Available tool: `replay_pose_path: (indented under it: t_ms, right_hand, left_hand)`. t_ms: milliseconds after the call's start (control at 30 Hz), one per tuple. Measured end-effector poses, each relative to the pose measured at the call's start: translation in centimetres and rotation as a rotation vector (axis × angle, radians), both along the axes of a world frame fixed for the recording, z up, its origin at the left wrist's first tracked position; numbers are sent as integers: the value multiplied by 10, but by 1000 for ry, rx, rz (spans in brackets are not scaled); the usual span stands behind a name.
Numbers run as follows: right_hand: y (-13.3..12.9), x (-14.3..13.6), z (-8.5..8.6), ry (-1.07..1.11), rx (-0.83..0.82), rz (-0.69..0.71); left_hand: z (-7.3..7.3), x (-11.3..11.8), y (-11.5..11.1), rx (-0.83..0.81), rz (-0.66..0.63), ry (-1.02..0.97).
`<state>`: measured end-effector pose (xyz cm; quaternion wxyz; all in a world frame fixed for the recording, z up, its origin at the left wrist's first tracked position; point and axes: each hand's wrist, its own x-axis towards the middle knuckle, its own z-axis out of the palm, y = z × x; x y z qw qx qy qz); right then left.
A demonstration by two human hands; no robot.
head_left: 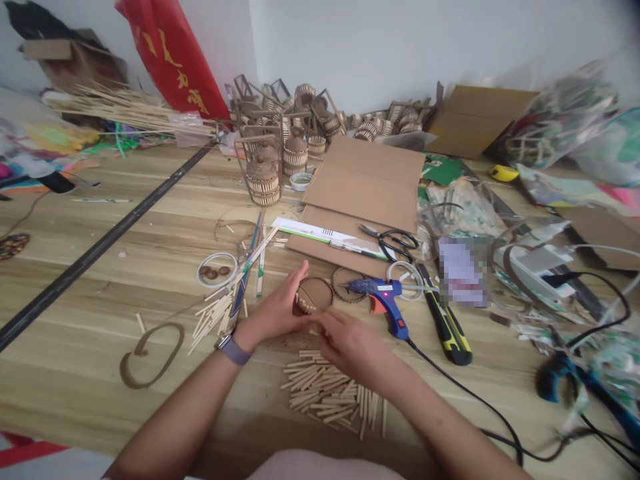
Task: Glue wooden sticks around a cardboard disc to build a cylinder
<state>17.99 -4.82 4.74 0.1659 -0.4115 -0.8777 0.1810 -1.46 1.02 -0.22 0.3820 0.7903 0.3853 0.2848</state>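
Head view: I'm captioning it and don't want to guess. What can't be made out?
All in the head view:
- What the right hand pinches, if anything: its own fingers hide it.
- Part of the ring: covered by the left hand.
- Surface of the purple-grey item: pixelation masks it.
- Blue-and-black object: cut off by the right edge.

Whether right grip (347, 340) touches ring (332, 291) unclear; pixelated rectangle (459, 270) unreadable; red bag (173, 57) cropped at top.

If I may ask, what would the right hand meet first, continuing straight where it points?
Probably the thin, round brown ring in the left hand, perhaps already touched; depth is unclear.
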Motion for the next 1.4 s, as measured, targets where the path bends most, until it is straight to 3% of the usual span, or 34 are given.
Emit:
replay_pose_path:
  t_ms: [167, 333, 900, 1400]
  right_hand:
    - [14, 17, 7, 279, -245, -225]
    - [18, 10, -8, 314, -362, -271]
    - [17, 4, -25, 224, -129, -228]
    - [18, 5, -24, 180, -47, -156]
  left_hand:
    - [2, 0, -1, 24, -12, 27]
    - [1, 1, -2, 58, 7, 48]
    - [3, 2, -3, 83, 16, 61]
    - [2, 1, -1, 136, 6, 82]
